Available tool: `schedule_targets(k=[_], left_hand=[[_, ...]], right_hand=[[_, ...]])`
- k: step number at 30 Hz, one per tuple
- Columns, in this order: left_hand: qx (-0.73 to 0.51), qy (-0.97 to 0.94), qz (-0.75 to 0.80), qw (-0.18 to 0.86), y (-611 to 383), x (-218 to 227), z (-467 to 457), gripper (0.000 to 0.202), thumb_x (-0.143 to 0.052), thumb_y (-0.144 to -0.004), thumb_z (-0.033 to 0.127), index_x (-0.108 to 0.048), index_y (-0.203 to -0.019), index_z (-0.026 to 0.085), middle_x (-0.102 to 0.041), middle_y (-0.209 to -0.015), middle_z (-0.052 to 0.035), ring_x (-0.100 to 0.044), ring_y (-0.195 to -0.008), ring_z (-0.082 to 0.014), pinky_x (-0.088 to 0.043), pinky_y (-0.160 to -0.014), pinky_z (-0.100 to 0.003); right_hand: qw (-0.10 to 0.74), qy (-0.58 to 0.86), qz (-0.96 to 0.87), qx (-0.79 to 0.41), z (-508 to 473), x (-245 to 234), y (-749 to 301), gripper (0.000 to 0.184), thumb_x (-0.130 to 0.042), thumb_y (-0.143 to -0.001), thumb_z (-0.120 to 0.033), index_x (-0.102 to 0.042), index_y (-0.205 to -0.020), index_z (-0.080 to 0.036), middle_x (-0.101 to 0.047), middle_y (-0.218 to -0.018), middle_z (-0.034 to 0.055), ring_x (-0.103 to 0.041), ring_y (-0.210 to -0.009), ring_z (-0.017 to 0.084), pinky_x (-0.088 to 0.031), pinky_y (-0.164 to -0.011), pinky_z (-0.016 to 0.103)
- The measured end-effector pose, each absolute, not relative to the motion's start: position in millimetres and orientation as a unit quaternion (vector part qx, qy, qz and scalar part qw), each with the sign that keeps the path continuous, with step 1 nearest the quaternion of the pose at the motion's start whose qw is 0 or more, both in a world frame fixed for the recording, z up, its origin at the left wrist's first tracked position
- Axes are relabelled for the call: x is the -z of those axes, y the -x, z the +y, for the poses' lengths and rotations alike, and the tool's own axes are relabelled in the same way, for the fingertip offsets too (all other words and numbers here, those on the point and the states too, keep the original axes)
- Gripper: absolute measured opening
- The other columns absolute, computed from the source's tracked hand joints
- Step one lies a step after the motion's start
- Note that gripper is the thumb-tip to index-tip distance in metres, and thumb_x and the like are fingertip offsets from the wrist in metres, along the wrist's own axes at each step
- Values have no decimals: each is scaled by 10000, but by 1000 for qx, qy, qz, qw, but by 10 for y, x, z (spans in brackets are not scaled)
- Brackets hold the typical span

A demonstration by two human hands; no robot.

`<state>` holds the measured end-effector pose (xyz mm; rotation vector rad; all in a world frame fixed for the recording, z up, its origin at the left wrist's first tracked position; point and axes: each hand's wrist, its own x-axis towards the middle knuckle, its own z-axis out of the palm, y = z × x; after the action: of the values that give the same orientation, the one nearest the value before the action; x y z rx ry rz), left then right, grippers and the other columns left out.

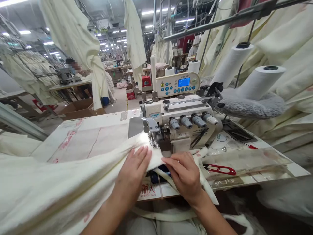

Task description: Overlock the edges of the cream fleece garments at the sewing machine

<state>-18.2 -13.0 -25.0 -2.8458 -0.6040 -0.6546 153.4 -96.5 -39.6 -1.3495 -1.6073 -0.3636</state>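
Cream fleece fabric [73,186] on table [97,130], edge at presser foot [153,137] of the overlocker [178,120]; left hand [133,171] flat, fingers straight; right hand [184,174] bent over the edge, pinch unclear; looks soft, light, limp, so hold flat near that edge.

directly ahead of both hands the sewing machine [178,114] blocks the way, its presser foot [154,138] just beyond the left hand [133,173] and four tension knobs [192,120] jutting toward the right hand [184,174]. to the left, the table [97,137] lies flat and open behind the cream fabric [61,189], which covers the near left side. to the right, red thread snips [218,169] lie on the table near the right hand, with flat surface beyond them. two thread cones [259,81] and heaped cloth [293,65] crowd the far right
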Motion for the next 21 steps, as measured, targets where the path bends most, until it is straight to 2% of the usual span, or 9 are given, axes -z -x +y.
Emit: schedule_targets(k=[3, 7, 11, 15, 18, 21], left_hand=[[200, 953, -224, 36, 154, 182, 12, 588, -286, -711, -62, -436, -1260, 86, -460, -1312, -133, -397, -1227, -228, -380, -1005, -437], [149, 961, -233, 5, 85, 92, 213, 553, -331, -745, -18, -402, -1280, 101, -422, -1338, -145, -366, -1248, -230, -344, -1027, -436], [102, 959, -265, 13, -89, -4, 430, 532, -361, -725, -27, -466, -1218, 146, -426, -1335, -146, -374, -1246, -236, -345, -1014, -435], [77, 951, -297, 29, -219, -37, 699, 481, -374, -729, -14, -537, -1156, 134, -408, -1349, -157, -344, -1269, -254, -316, -1028, -415], [96, 937, -335, 21, -36, 31, 769, 572, -403, -710, -8, -456, -1253, 163, -397, -1363, -142, -361, -1261, -243, -314, -1031, -405], [134, 908, -397, -15, 377, 137, 555, 649, -331, -710, -31, -332, -1332, 153, -381, -1374, -137, -409, -1231, -220, -386, -976, -376]], right_hand=[[471, 566, -652, 179, -818, 397, -1558, 138, -519, -855, -78, -633, -892, -147, -565, -732, 52, -492, -718, 181, -371, -663, 327], [455, 605, -627, 185, -746, 406, -1559, 135, -500, -885, -148, -635, -882, -151, -563, -763, 54, -500, -741, 186, -367, -687, 330], [494, 614, -597, 147, -900, 432, -1490, 141, -507, -873, -117, -610, -964, -149, -555, -844, 64, -505, -794, 183, -374, -717, 330], [494, 601, -621, 88, -1056, 456, -1366, 166, -487, -871, -86, -592, -983, -148, -554, -861, 69, -495, -807, 188, -378, -720, 339], [494, 578, -649, 32, -1107, 453, -1263, 160, -458, -889, -108, -585, -971, -160, -566, -860, 62, -501, -809, 188, -385, -714, 333], [504, 569, -648, -38, -1119, 450, -1168, 156, -438, -904, -157, -584, -957, -175, -585, -852, 50, -519, -798, 181, -395, -710, 314]])
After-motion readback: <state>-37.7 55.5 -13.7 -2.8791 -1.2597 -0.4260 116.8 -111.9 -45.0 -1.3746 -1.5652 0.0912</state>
